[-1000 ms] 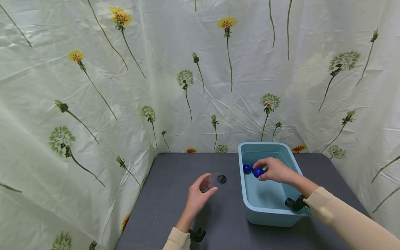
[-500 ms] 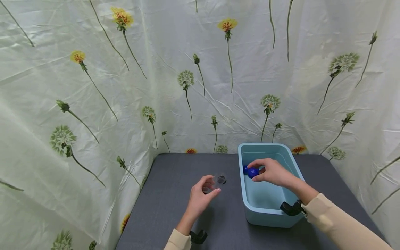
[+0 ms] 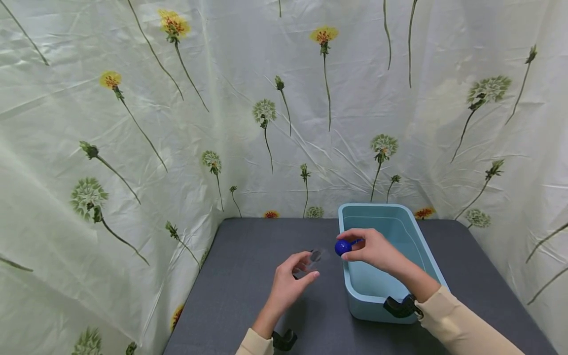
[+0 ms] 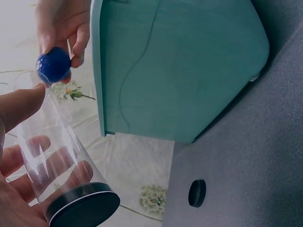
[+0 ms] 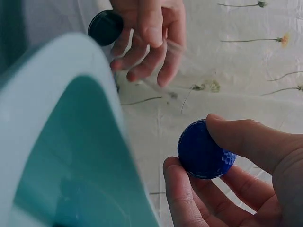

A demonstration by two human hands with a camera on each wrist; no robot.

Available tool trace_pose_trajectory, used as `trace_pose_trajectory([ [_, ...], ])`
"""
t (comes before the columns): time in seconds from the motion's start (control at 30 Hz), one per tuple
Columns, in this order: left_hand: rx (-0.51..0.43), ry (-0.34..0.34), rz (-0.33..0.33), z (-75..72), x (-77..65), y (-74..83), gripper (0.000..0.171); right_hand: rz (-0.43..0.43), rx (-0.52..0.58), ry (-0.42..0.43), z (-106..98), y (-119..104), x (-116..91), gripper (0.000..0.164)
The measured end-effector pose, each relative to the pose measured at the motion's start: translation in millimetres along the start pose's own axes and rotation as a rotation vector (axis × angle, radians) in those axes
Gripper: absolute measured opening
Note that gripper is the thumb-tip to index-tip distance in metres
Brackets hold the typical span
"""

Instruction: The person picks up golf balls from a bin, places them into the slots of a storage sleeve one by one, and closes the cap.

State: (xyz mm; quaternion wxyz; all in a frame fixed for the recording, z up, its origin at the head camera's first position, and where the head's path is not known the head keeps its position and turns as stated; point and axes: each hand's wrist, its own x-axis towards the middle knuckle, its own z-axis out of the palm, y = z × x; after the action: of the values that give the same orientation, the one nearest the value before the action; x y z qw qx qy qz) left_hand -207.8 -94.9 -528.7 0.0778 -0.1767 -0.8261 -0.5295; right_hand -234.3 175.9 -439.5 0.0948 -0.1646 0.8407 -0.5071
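Flowered sheet [image 3: 133, 123] fills the whole upper part of the head view, dandelions all over it, and under it the dark grey table [image 3: 248, 256] runs across the bottom. On that table, lower right of centre, sits my light blue tub [image 3: 417, 236], open top, smooth plastic walls.

Now the hands. My left hand [image 3: 288, 283], low in the middle of the frame, has its fingers wrapped round a clear tube [image 4: 52, 156]. The left wrist view shows it best: see-through wall, black base [image 4: 85, 213] at the bottom, open mouth tipped up toward the upper left. It looks like thin plastic, light and a bit slick, so I judge the grip belongs round the body near the base, not squeezed hard.

My right hand [image 3: 372, 249] is just above the tub's left rim, thumb and fingertips pinching a blue ball [image 3: 342, 246]. In the right wrist view the ball [image 5: 206, 149] sits centre right, dimpled like a golf ball, so hard, round, and likely to roll or bounce if it slips; a pinch across the middle seems right. It hangs close to the tube's mouth; touching or not, I can't quite tell.

Smallest bit: a little black cap [image 4: 196, 193] on the table, lower middle of the left wrist view
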Motion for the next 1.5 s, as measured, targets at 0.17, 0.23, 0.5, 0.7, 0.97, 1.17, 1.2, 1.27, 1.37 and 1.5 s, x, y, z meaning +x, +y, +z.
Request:
trace_pose_trajectory([
  [0.17, 0.026, -0.017, 0.019, 0.1, -0.8, 4.5, 0.046, -0.016, 0.05, -0.029, 6, -6, 0, 0.05],
  [0.23, 0.028, -0.022, 0.026, 0.0, -1.1, 5.8, 0.046, -0.029, 0.062, -0.043, 8, -8, 0, 0.05],
  [0.5, 0.02, -0.031, 0.032, -0.9, -0.8, 7.9, 0.049, -0.053, 0.096, -0.09, 12, -13, 1, 0.048],
  [0.7, 0.043, -0.027, 0.031, -1.0, -1.2, 10.2, 0.047, -0.053, 0.099, -0.112, 13, -11, 3, 0.047],
  [0.97, 0.054, -0.027, 0.051, -0.1, -2.8, 13.8, 0.045, -0.073, 0.133, -0.145, 17, -7, 3, 0.044],
  [1.17, 0.055, -0.029, 0.042, 0.2, -3.7, 12.2, 0.047, -0.084, 0.112, -0.141, 16, -5, 2, 0.04],
  [1.2, 0.052, -0.03, 0.04, 0.3, -4.0, 11.5, 0.047, -0.085, 0.109, -0.139, 16, -5, 1, 0.04],
  [1.27, 0.044, -0.029, 0.045, 0.4, -4.8, 10.5, 0.045, -0.089, 0.108, -0.138, 16, -4, 1, 0.04],
  [1.37, 0.029, -0.029, 0.055, 0.4, -5.1, 9.7, 0.045, -0.098, 0.11, -0.137, 14, -3, 1, 0.04],
  [1.5, 0.035, -0.027, 0.066, 0.6, -3.9, 10.4, 0.045, -0.108, 0.1, -0.129, 10, -3, 3, 0.039],
])
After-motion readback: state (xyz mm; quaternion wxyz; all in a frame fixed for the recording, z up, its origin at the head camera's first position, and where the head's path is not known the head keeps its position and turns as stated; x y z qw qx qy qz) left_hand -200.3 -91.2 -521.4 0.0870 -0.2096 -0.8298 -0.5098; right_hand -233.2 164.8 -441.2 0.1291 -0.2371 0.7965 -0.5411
